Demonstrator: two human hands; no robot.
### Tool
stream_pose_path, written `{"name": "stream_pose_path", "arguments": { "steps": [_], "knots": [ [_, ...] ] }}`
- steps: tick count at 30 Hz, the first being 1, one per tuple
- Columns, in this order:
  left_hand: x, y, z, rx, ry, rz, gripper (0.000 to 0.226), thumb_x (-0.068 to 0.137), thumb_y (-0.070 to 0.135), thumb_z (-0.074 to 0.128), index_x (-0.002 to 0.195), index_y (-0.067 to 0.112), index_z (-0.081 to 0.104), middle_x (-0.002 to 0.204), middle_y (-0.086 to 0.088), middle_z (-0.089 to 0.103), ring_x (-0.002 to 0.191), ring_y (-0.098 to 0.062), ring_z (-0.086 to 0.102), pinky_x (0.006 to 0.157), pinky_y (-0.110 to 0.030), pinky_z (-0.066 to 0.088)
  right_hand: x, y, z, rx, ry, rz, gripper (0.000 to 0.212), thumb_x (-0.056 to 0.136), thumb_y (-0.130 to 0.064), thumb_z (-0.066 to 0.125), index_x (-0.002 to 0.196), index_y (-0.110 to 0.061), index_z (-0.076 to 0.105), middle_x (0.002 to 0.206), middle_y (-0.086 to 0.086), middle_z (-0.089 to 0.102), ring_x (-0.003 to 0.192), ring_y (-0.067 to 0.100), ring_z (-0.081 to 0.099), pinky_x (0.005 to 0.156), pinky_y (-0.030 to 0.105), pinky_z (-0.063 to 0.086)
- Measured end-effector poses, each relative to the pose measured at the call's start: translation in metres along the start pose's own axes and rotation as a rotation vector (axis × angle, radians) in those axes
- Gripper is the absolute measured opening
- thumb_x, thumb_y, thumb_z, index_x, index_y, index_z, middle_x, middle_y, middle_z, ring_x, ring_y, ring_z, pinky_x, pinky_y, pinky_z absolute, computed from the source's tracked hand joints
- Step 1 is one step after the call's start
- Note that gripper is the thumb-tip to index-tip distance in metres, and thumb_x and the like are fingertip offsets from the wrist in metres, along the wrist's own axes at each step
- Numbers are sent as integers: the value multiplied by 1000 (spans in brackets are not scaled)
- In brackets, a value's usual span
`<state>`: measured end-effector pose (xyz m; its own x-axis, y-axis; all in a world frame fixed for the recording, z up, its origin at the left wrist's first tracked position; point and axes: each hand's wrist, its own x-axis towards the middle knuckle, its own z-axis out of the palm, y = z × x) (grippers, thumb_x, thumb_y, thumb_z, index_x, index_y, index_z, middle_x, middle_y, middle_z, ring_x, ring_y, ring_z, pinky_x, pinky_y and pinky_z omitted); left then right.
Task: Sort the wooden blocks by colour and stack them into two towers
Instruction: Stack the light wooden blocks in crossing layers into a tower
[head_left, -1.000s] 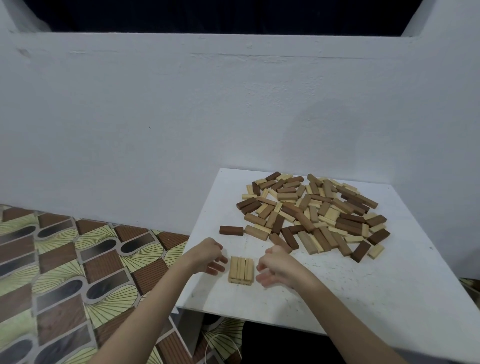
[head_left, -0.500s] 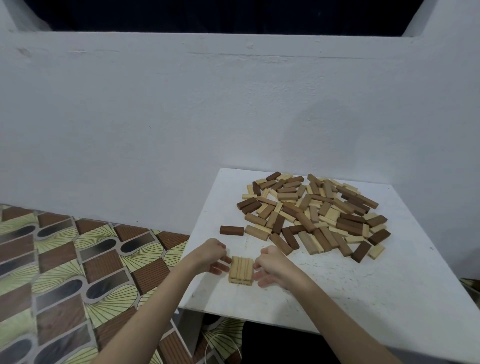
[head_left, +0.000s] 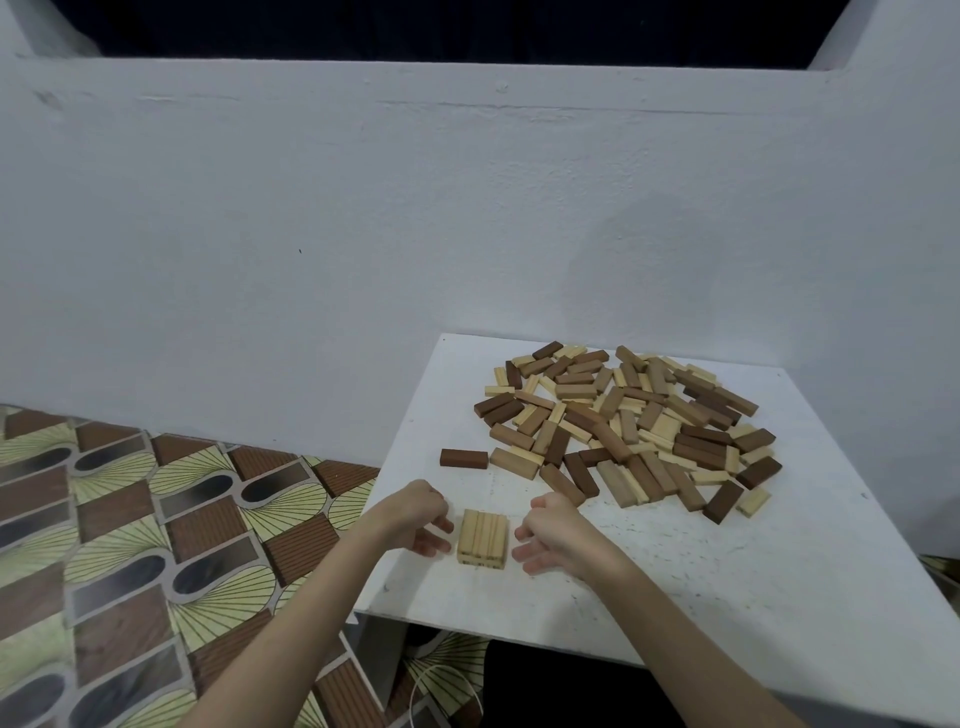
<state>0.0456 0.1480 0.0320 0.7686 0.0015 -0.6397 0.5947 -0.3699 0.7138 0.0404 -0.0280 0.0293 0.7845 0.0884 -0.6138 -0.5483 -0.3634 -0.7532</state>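
Both hands hover low over the near edge of a white table (head_left: 675, 597), one on each side of a small set of pale blocks (head_left: 482, 538) and holding nothing. At the set's left side, the left hand (head_left: 418, 517) has loosely curled fingers whose tips lie just beside the blocks, with a thin gap showing. Opposite it, the right hand (head_left: 553, 532) has spread, relaxed fingers pointing at the set from just beside its right side, also not touching it. Between the two hands, the pale blocks lie flat, packed side by side with their long edges running away from the camera; whether a second layer sits beneath them cannot be told. Farther back and to the right, a loose pile of blocks (head_left: 628, 428) spreads across the tabletop, dark brown, mid-brown and pale pieces mixed and overlapping at all angles. One dark brown block (head_left: 464, 458) lies alone on the table, just left of the pile and beyond the left hand. Behind the table rises a plain white wall (head_left: 363, 234), and to the left a patterned floor (head_left: 130, 545) of brown, grey and yellow-green shapes fills the lower corner. Bare forearms reach in from the bottom of the frame.
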Motion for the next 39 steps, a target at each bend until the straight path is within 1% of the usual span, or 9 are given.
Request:
{"name": "stream_pose_path", "arguments": {
  "steps": [5, 8, 12, 18, 22, 27, 32, 36, 39],
  "knots": [
    [1, -3, 1, -34, -37, -36, 11, 93, -4, 37, 101, -1, 44, 102, -18, 62, 84, -33, 69, 67, -33, 55, -2, 0, 0, 55, -23, 24, 54, 95, 4, 35, 146, -5, 22, 125, 21, 50, 93, 32, 64, 83, 43, 55],
    [1, -3, 2, -46, -64, -45, 10, 90, -6, 36, 88, -2, 44, 104, -22, 65, 92, -36, 68, 63, -31, 55, -3, -1, 1, 81, -32, 26, 54, 95, 4, 36, 146, -5, 22, 116, 20, 53, 94, 33, 63, 82, 43, 53],
    [-1, -3, 3, -45, -51, -55, 10, 87, -7, 32, 85, -3, 40, 104, -25, 67, 81, -30, 67, 52, -25, 52, -5, -1, 1, 56, -33, 25, 52, 94, 3, 39, 144, -2, 23, 108, 19, 55, 98, 34, 64, 79, 41, 55],
    [0, -3, 5, -51, -43, -66, 15, 86, -8, 29, 87, -8, 44, 92, -25, 69, 77, -30, 67, 65, -31, 54, -6, -2, 2, 37, -47, 21, 17, 92, 3, 42, 108, -1, 40, 93, 16, 57, 100, 35, 64, 84, 45, 56],
    [-2, -2, 5, -41, -48, -58, 17, 87, -6, 30, 83, -6, 46, 93, -26, 69, 78, -29, 67, 71, -32, 54, -6, -3, 3, 38, -52, 24, 10, 92, 2, 42, 101, -2, 42, 94, 17, 58, 101, 35, 64, 84, 46, 55],
    [-1, -3, 3, -49, -30, -41, 20, 87, -6, 31, 72, -2, 44, 100, -28, 68, 85, -33, 65, 68, -32, 51, -2, -1, 3, 44, -55, 20, 11, 90, 4, 43, 100, -1, 43, 92, 17, 57, 101, 35, 63, 84, 47, 55],
    [1, -3, 4, -59, -50, -35, 20, 87, -6, 32, 72, -1, 43, 87, -24, 68, 75, -30, 65, 63, -31, 50, 2, -1, 4, 45, -46, 30, 8, 90, 1, 44, 87, -6, 45, 103, 21, 62, 99, 33, 65, 84, 47, 55],
    [0, -2, 2, -28, -51, -21, 19, 89, -4, 33, 73, 1, 42, 101, -26, 67, 88, -34, 66, 61, -29, 49, 3, 0, 1, 23, -42, 30, 9, 90, 3, 45, 96, -4, 44, 97, 17, 59, 99, 32, 64, 87, 48, 54],
    [-1, 1, 3, 11, -1, 27, 9, 94, 4, 40, 98, 1, 47, 112, -19, 62, 92, -30, 64, 66, -28, 49, 2, 0, -7, -18, -32, 9, 19, 92, 0, 44, 110, -6, 44, 114, 18, 57, 97, 27, 63, 80, 41, 55]
  ]
}}
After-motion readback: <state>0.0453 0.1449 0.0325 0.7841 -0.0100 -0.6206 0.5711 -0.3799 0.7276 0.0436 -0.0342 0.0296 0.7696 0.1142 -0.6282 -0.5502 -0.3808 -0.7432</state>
